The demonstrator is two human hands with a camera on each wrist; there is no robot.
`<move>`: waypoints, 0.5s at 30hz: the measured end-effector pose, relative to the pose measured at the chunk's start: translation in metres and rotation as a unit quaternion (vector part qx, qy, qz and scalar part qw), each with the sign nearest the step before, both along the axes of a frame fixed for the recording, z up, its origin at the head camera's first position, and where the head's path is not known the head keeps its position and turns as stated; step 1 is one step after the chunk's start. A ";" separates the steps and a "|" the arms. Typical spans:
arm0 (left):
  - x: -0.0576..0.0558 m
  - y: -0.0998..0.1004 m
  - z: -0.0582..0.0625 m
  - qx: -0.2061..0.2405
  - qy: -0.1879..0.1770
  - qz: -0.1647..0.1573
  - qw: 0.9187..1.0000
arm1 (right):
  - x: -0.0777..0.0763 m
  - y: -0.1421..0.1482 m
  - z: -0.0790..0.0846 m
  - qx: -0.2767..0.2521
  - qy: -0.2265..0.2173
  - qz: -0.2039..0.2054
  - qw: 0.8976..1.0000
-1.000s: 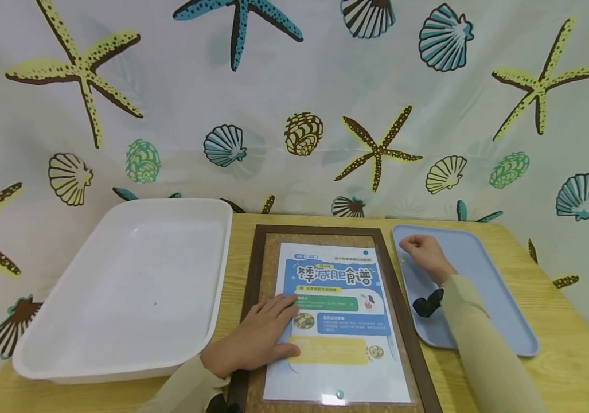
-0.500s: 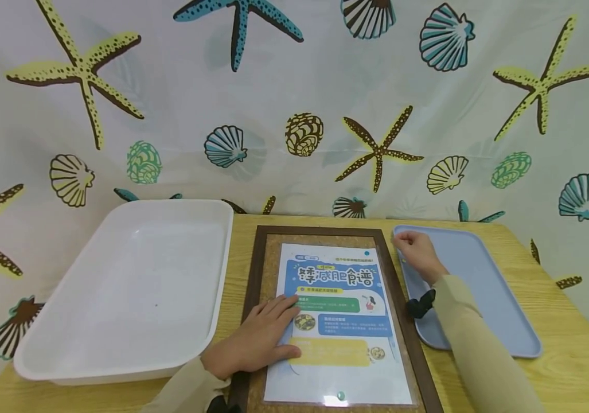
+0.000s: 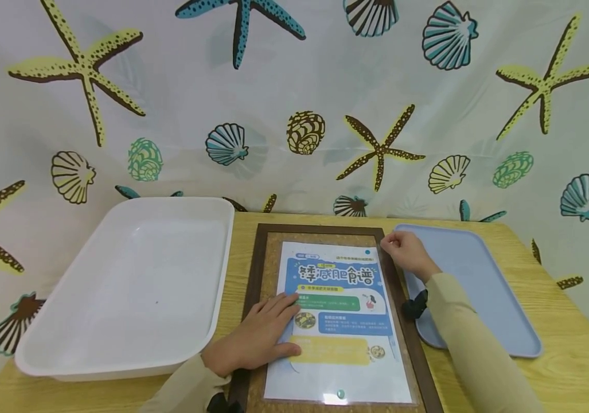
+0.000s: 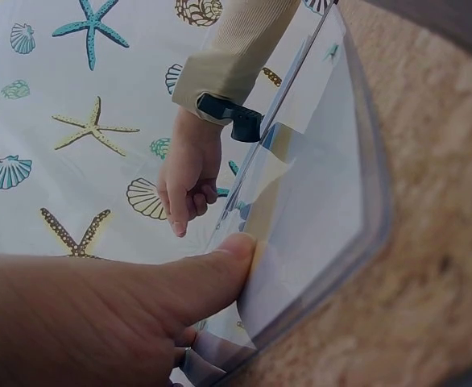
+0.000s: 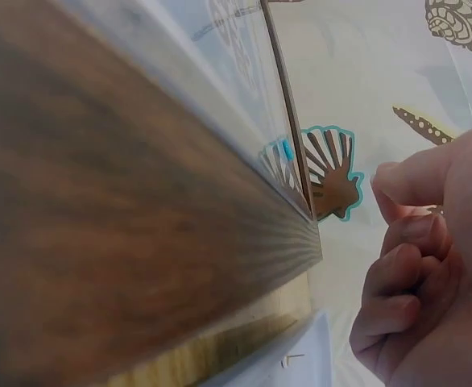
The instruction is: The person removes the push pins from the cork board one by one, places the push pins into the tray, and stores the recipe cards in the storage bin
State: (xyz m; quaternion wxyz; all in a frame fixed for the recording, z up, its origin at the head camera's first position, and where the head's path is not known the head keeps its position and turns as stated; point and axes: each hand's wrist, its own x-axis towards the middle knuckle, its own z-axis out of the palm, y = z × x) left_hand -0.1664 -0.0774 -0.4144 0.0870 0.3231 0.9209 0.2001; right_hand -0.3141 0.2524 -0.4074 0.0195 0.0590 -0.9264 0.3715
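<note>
Our left hand (image 3: 253, 341) presses flat, released, on the poster (image 3: 332, 321); at two o'clock our right hand (image 3: 402, 252) hovers, fingers curled, grasping nothing visible.

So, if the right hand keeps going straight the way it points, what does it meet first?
Probably the dark frame of the cork board, then the poster's top right corner; the right hand is curled and points left toward it. Its height above it is unclear.
</note>
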 end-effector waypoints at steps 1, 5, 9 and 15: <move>0.000 0.000 0.000 0.000 0.000 0.000 1.000 | 0.000 -0.001 0.000 0.004 -0.004 0.001 1.000; 0.001 0.000 0.000 -0.003 0.004 0.000 1.000 | 0.001 -0.004 0.001 0.020 -0.015 -0.001 1.000; 0.001 0.000 -0.001 -0.006 0.004 0.001 1.000 | 0.002 -0.007 0.001 0.032 -0.023 0.004 0.999; 0.001 0.000 -0.002 -0.011 0.010 0.002 1.000 | 0.002 -0.009 0.002 0.052 -0.019 0.032 0.998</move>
